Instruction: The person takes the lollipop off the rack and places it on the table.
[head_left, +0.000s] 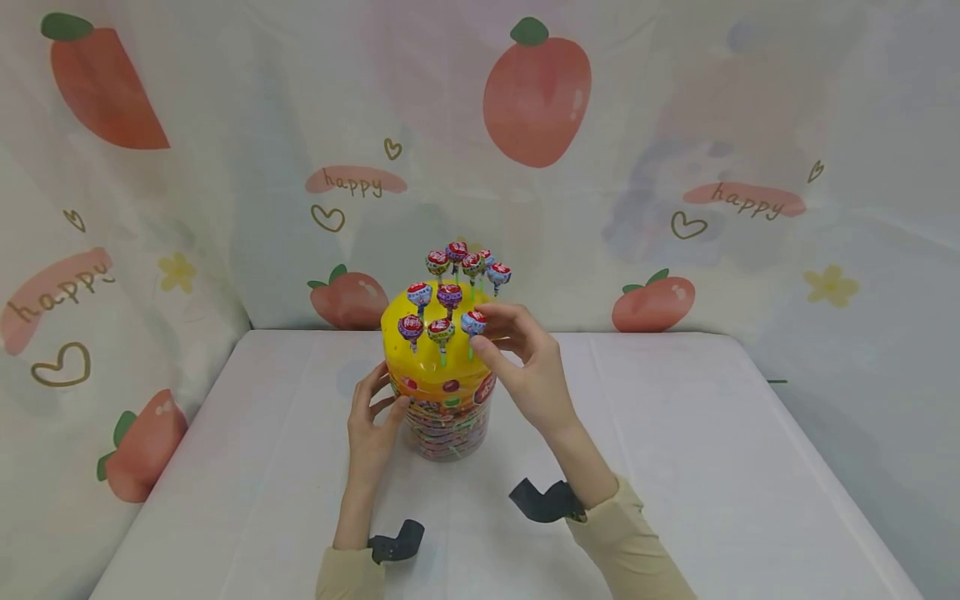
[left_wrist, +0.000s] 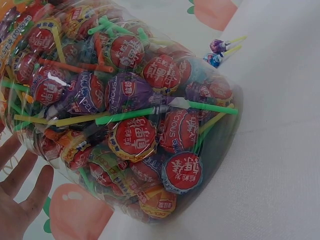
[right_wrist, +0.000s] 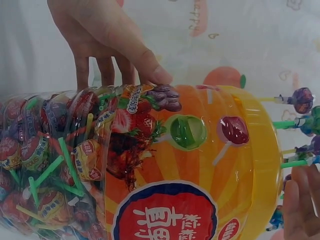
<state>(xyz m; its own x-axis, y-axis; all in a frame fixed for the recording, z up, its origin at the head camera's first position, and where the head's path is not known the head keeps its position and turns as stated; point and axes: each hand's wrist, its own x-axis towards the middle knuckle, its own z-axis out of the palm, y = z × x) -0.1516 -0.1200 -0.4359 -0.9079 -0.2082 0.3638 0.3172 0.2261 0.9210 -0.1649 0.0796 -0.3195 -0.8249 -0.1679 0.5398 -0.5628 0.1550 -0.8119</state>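
Observation:
A clear plastic jar [head_left: 448, 429] of wrapped lollipops stands upright on the table, with an orange printed label [right_wrist: 200, 150] round its upper part. From its yellow lid [head_left: 405, 346] several lollipops [head_left: 449, 297] stick up on their sticks. My left hand [head_left: 371, 433] holds the jar's left side just below the lid; the thumb lies on the label in the right wrist view. At the lid's right front, my right hand [head_left: 528, 367] pinches a blue-wrapped lollipop [head_left: 473, 323] by its head between thumb and fingers. Its stick points down to the lid.
In the left wrist view, two loose lollipops [left_wrist: 218, 50] lie on the white tablecloth [left_wrist: 280, 150] beyond the jar. A curtain [head_left: 450, 192] printed with fruit and hearts hangs behind the table. Black wrist mounts [head_left: 546, 502] project from both sleeves.

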